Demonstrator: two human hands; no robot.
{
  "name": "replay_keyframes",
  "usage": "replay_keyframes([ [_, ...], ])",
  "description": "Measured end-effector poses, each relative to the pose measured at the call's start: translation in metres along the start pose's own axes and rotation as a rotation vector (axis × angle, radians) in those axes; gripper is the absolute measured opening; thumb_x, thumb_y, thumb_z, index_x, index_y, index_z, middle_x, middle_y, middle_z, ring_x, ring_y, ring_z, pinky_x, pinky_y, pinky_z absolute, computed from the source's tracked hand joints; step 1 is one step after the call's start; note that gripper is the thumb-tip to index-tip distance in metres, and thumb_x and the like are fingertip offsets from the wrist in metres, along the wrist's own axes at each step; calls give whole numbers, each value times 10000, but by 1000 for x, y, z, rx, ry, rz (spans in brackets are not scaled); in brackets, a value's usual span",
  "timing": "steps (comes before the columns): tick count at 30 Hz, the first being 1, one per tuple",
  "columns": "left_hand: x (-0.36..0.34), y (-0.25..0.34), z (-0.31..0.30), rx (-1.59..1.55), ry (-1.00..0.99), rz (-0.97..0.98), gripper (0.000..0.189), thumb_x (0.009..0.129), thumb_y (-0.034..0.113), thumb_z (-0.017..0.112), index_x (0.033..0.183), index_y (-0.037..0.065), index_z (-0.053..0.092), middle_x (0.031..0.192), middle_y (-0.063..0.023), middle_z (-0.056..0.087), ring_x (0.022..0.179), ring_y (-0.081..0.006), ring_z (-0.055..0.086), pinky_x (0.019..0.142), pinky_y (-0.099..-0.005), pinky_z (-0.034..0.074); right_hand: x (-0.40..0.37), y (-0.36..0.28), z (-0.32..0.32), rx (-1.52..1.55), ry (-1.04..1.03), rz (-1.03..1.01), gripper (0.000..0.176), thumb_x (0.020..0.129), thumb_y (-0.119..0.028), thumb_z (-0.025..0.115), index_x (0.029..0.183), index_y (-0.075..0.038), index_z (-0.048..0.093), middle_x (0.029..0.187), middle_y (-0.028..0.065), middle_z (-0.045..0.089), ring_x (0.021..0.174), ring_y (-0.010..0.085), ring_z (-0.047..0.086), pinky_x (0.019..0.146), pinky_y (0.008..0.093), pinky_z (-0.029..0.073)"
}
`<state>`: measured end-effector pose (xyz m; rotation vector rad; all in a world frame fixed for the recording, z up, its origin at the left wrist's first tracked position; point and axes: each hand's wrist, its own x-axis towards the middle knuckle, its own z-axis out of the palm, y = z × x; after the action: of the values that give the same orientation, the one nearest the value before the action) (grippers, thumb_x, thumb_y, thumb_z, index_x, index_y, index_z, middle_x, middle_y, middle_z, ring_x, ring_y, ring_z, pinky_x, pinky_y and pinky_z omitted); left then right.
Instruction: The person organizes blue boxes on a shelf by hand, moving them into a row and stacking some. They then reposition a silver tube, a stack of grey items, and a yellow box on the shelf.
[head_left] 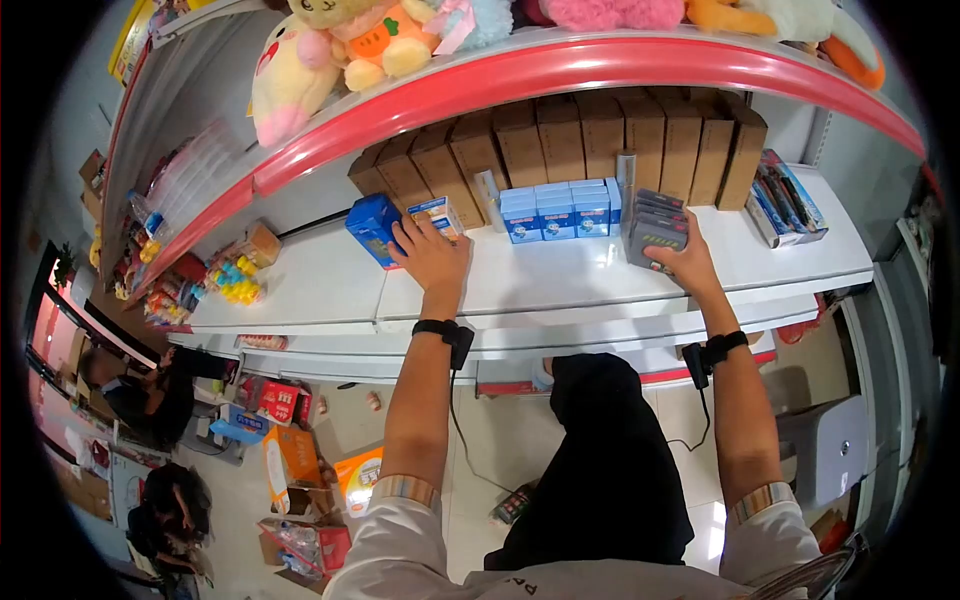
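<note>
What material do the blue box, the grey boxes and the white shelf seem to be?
The blue box: printed cardboard, slightly glossy, sharp folded edges. The grey boxes: likely printed card too, matte. The white shelf: probably painted metal, smooth with a faint sheen.

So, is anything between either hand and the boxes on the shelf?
Nothing visible does. The left hand touches the blue box, and the right hand lies against the stack of grey boxes, with no other item in between.

We see a small white-and-blue cardboard box point(441, 213) lying tilted on the white shelf point(560, 272) — further right, a stack of dark grey flat boxes point(656, 222) stands on it.
</note>
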<state>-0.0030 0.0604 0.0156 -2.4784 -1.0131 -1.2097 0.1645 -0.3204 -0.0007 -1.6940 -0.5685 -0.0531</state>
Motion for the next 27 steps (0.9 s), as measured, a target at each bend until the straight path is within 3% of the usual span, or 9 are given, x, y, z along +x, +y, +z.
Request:
replay_keyframes([
  [7,1,-15,-11,18,-80,-28,761,805,357,770,1426,40,464,1547,-193,399,1477,-406,279,1180,-595,195,-1,0,0,15,-2,29,960,684,-131,930,1479,-21,404,1286,148,653,1144,236,651,974,339,532],
  [16,-7,-16,1,63,-21,-38,743,864,368,751,1470,73,439,1586,-191,331,1491,-428,236,1174,-593,191,1,4,-1,-9,-1,37,971,688,-169,935,1485,-17,401,1293,161,652,1161,250,644,984,345,528],
  [19,-12,-6,-9,-19,-20,-28,750,856,337,751,1477,76,420,1583,-190,326,1485,-419,238,1169,-587,191,0,1,-1,-20,4,41,969,690,-180,935,1483,-13,404,1296,163,651,1170,252,641,1000,346,519],
  [22,-23,16,-14,-216,93,166,733,852,303,741,1466,73,414,1517,-198,369,1424,-429,291,1142,-582,214,-1,-2,-2,-6,6,53,968,691,-184,932,1484,-9,405,1300,162,649,1173,251,639,1007,346,513],
  [25,-29,41,-11,-361,76,211,721,856,297,730,1459,63,413,1463,-203,396,1384,-426,318,1120,-579,231,0,3,-1,-1,0,40,971,692,-177,929,1489,-7,401,1299,158,650,1170,248,640,992,338,520],
  [27,-26,52,-12,-412,9,184,648,874,153,694,1465,88,437,1445,-222,406,1359,-419,364,1099,-559,284,1,2,0,76,-14,30,969,691,-167,927,1489,-5,402,1295,157,652,1164,244,643,975,329,528],
])
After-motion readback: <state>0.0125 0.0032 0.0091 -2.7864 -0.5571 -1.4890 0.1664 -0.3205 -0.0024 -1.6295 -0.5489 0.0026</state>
